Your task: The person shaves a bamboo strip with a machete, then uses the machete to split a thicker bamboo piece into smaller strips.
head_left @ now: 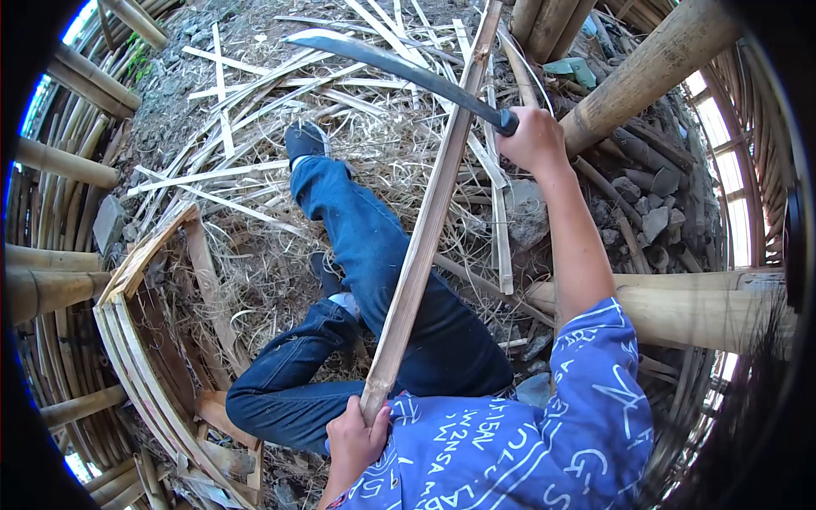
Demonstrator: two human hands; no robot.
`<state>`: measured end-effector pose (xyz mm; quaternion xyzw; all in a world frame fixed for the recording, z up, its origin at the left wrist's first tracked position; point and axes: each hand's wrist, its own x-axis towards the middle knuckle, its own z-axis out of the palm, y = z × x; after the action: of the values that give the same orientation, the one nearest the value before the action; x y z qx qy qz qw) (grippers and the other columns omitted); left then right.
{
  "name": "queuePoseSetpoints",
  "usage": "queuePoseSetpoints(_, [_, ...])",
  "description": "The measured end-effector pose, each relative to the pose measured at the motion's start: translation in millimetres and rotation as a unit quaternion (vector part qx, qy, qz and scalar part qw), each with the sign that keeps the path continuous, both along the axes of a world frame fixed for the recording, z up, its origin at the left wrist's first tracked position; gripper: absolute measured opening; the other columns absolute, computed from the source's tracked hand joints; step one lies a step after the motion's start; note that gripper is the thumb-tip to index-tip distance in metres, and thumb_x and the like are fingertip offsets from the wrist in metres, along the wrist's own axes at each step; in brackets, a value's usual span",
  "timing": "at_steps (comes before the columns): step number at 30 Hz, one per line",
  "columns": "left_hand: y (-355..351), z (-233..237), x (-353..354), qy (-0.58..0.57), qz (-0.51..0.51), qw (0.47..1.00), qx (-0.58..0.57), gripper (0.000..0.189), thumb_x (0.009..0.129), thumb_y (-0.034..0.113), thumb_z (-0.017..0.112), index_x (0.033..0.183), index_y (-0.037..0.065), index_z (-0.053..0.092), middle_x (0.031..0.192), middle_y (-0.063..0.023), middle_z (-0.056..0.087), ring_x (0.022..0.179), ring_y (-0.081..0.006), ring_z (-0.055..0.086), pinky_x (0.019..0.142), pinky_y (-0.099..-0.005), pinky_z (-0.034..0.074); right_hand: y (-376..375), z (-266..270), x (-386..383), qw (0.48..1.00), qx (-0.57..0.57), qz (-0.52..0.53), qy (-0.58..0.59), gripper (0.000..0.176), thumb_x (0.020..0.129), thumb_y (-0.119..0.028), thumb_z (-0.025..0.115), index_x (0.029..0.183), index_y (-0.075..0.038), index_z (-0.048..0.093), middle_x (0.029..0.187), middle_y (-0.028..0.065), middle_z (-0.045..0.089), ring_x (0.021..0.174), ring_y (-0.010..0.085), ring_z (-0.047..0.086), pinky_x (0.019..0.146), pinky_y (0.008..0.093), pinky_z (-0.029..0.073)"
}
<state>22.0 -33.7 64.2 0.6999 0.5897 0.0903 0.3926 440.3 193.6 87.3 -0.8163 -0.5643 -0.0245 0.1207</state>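
Note:
My left hand (pixel 357 439) is closed around the near end of a long split bamboo strip (pixel 416 272), close against my shirt. From there the strip slants up and away to the right, over my leg in this view, with its hollow inner face showing. My right hand (pixel 534 143) grips the dark handle of a machete (pixel 408 75). Its long curved blade points left and crosses the strip near the far end, overlapping it in this view.
Thin bamboo strips (pixel 246 170) and curled shavings (pixel 263 246) litter the ground ahead. A wooden crate (pixel 153 374) stands at the left. Thick bamboo poles (pixel 654 72) and broken stones (pixel 654 221) lie along the right, and bamboo walls curve around both sides.

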Motion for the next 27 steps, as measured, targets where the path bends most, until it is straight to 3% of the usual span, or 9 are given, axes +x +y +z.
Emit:
queuePoseSetpoints(9, [-8, -11, -12, -0.018, 0.017, 1.000, -0.006, 0.032, 0.084, 0.025, 0.069, 0.078, 0.001, 0.049, 0.060, -0.0229, 0.054, 0.057, -0.0452, 0.056, 0.050, -0.0484, 0.041, 14, 7, 19, 1.000, 0.016, -0.003, -0.012, 0.019, 0.074, -0.024, 0.064, 0.082, -0.009, 0.072, 0.083, 0.0175, 0.070, 0.082, 0.0362, 0.069, 0.077, 0.0447, 0.056])
queuePoseSetpoints(11, [-12, -13, -20, 0.011, 0.007, 1.000, 0.019, 0.033, 0.083, 0.026, 0.070, 0.078, 0.002, 0.049, 0.060, -0.0232, 0.055, 0.058, -0.0458, 0.057, 0.051, -0.0493, 0.042, 23, 13, 36, 0.997, 0.012, -0.078, 0.017, 0.022, 0.076, -0.026, 0.063, 0.084, -0.008, 0.072, 0.085, 0.0194, 0.070, 0.085, 0.0369, 0.069, 0.080, 0.0449, 0.055])
queuePoseSetpoints(15, [-13, -3, -18, 0.036, 0.016, 0.999, 0.010, 0.033, 0.082, 0.028, 0.071, 0.076, 0.002, 0.050, 0.061, -0.0235, 0.056, 0.060, -0.0460, 0.058, 0.052, -0.0506, 0.044, 41, 3, 65, 0.994, 0.002, -0.106, 0.009, 0.031, 0.075, -0.031, 0.064, 0.087, -0.003, 0.071, 0.089, 0.0238, 0.069, 0.088, 0.0384, 0.068, 0.082, 0.0456, 0.055])
queuePoseSetpoints(20, [-9, -7, -18, 0.055, -0.012, 0.998, -0.004, 0.037, 0.083, 0.033, 0.069, 0.081, 0.001, 0.051, 0.062, -0.0233, 0.057, 0.060, -0.0452, 0.058, 0.053, -0.0502, 0.044, 34, -22, 63, 0.991, 0.085, -0.079, 0.069, 0.030, 0.077, -0.030, 0.064, 0.085, -0.001, 0.071, 0.082, 0.0236, 0.069, 0.084, 0.0368, 0.069, 0.074, 0.0452, 0.054])
queuePoseSetpoints(21, [-8, -8, -17, 0.059, -0.010, 0.998, -0.007, 0.037, 0.083, 0.033, 0.069, 0.081, 0.001, 0.051, 0.062, -0.0233, 0.057, 0.060, -0.0452, 0.058, 0.053, -0.0502, 0.044, 26, -23, 50, 0.991, 0.081, -0.076, 0.074, 0.030, 0.077, -0.030, 0.064, 0.085, -0.001, 0.071, 0.082, 0.0236, 0.069, 0.084, 0.0368, 0.069, 0.074, 0.0452, 0.054])
queuePoseSetpoints(23, [-3, -11, -11, 0.060, -0.023, 0.998, 0.011, 0.042, 0.084, 0.040, 0.068, 0.082, 0.002, 0.050, 0.059, -0.0215, 0.058, 0.055, -0.0418, 0.060, 0.051, -0.0497, 0.045, -10, -21, 6, 0.967, 0.102, -0.051, 0.227, 0.023, 0.076, -0.025, 0.066, 0.081, -0.003, 0.070, 0.075, 0.0228, 0.068, 0.077, 0.0372, 0.069, 0.069, 0.0444, 0.054])
queuePoseSetpoints(25, [4, -4, -4, 0.070, -0.030, 0.997, 0.016, 0.042, 0.086, 0.040, 0.067, 0.084, 0.002, 0.050, 0.059, -0.0215, 0.058, 0.056, -0.0412, 0.060, 0.051, -0.0495, 0.046, -51, -38, -35, 0.966, 0.093, -0.010, 0.241, 0.017, 0.076, -0.022, 0.067, 0.076, -0.005, 0.069, 0.068, 0.0195, 0.066, 0.068, 0.0367, 0.067, 0.064, 0.0430, 0.054])
queuePoseSetpoints(27, [9, 2, 0, 0.075, -0.034, 0.996, -0.036, 0.040, 0.087, 0.036, 0.065, 0.094, 0.001, 0.049, 0.063, -0.0237, 0.059, 0.062, -0.0451, 0.060, 0.055, -0.0525, 0.045, -94, -32, -77, 0.979, 0.084, 0.050, 0.180, 0.014, 0.073, -0.021, 0.069, 0.073, -0.007, 0.066, 0.064, 0.0171, 0.064, 0.064, 0.0368, 0.066, 0.061, 0.0431, 0.053])
